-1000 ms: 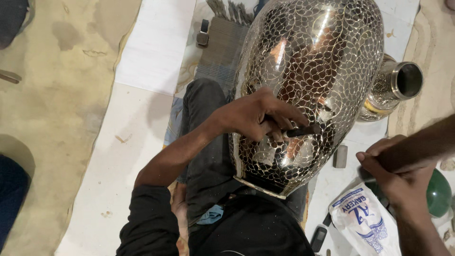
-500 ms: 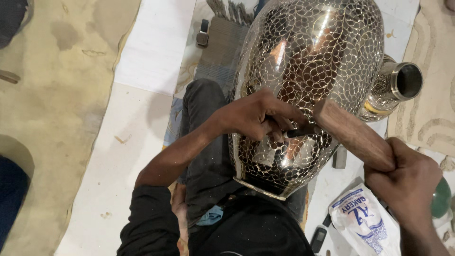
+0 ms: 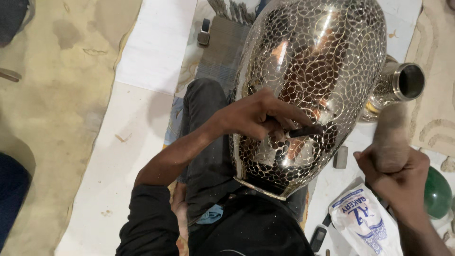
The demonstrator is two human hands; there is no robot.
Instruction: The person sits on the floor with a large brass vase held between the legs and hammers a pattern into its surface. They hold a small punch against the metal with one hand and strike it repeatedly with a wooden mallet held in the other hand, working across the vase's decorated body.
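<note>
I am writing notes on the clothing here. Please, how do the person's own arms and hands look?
Both hands, left and right, are bare: no gloves, rings or watch visible. The left arm has a black sleeve pushed up above the elbow, forearm bare. The right forearm shows no sleeve.

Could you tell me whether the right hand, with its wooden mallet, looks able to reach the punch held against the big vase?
Probably yes. The right hand holds the wooden mallet raised just right of the dark punch, which the left hand presses to the patterned metal vase. Nothing lies between them.
</note>
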